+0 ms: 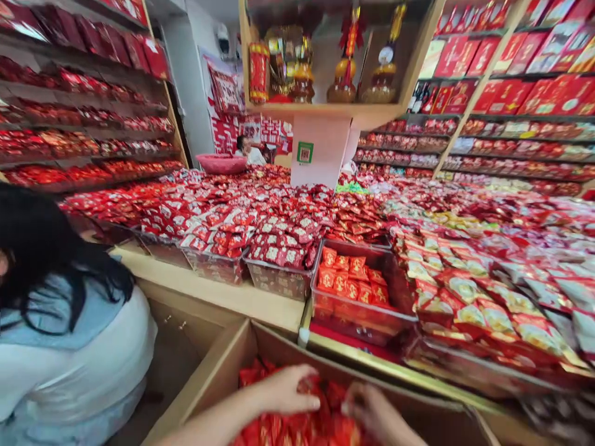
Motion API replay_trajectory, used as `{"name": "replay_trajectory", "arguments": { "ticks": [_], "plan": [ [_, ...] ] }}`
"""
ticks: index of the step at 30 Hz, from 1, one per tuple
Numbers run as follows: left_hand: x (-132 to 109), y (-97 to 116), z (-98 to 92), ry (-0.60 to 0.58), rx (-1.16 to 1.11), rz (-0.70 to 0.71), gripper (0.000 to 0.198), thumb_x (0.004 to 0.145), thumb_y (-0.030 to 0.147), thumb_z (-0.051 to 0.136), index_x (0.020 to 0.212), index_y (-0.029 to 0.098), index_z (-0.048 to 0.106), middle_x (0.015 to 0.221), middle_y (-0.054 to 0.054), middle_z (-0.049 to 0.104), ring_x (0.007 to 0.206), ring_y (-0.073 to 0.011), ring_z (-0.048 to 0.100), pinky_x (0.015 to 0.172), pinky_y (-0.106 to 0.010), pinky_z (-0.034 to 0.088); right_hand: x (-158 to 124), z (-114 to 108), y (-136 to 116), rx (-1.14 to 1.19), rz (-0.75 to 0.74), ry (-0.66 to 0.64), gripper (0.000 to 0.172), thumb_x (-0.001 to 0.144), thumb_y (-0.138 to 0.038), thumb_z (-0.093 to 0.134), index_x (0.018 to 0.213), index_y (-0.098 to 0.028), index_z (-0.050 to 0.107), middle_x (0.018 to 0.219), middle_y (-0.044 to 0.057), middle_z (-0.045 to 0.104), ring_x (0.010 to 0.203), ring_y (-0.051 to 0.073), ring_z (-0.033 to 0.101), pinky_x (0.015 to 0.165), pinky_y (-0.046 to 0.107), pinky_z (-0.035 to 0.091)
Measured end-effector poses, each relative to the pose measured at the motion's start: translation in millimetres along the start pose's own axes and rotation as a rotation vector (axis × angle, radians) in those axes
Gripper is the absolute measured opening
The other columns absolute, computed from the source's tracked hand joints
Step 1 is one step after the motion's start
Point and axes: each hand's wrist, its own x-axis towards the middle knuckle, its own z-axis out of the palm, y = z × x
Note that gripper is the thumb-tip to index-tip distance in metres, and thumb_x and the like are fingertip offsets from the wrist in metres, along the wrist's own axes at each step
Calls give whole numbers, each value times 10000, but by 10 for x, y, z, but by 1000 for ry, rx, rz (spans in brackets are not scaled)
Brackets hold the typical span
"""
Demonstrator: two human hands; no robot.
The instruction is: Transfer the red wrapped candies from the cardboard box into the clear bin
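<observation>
Small shiny red wrapped packets [297,430] fill the bottom of an open cardboard box [211,381] in front of me. My left hand [286,390] reaches into it, its fingers and thumb curved around red packets. Facing it, my right hand [372,409] is among the packets too, somewhat blurred, with its fingers curled inward; what lies in them is hidden. Just beyond the box, a clear plastic bin [362,319] is partly filled with similar red packets [348,279], and its right side shows bare wall.
A person [69,322] with dark hair bends at the left, close to the box. Bins of wrapped sweets [283,241] cover the counter [223,297]. A wooden display cabinet [325,108] stands above it, and stocked shelves [83,111] line the walls. Another person [253,152] is at the back.
</observation>
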Motion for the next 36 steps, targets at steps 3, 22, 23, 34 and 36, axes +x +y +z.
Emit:
{"name": "replay_trajectory", "arguments": {
  "ticks": [3,22,23,34,36],
  "plan": [
    [42,-81,76,-114,-141,-74,686,615,351,626,1204,147,339,911,-59,567,742,-153,542,668,-291,418,-37,85,12,461,92,43,279,766,-400,450,638,-153,445,466,-64,431,373,49,384,365,186,368],
    [52,87,126,-177,-590,-200,582,700,593,414,1090,165,364,780,-76,603,560,-157,596,485,-227,359,-125,-36,-175,782,-85,212,281,690,-441,545,660,-164,502,574,1,546,519,125,503,457,234,412],
    [49,79,116,-194,-646,-242,557,700,605,398,1051,172,390,791,-71,599,548,-142,587,485,-221,346,-150,-60,-211,680,-154,231,251,715,-413,528,673,-166,524,619,14,562,580,137,521,519,247,428],
    [78,-75,154,99,-378,53,538,555,176,675,1040,162,442,877,-11,519,774,-108,490,691,-247,366,-131,317,-161,900,-42,-133,406,530,-419,685,618,-189,362,514,-70,436,426,61,405,437,195,352],
    [57,-36,175,135,-416,42,568,576,192,665,1075,171,394,890,-9,514,781,-111,492,701,-252,366,-96,350,-144,995,-47,-119,440,516,-437,689,604,-196,332,481,-82,419,389,48,364,415,191,335]
  ]
}}
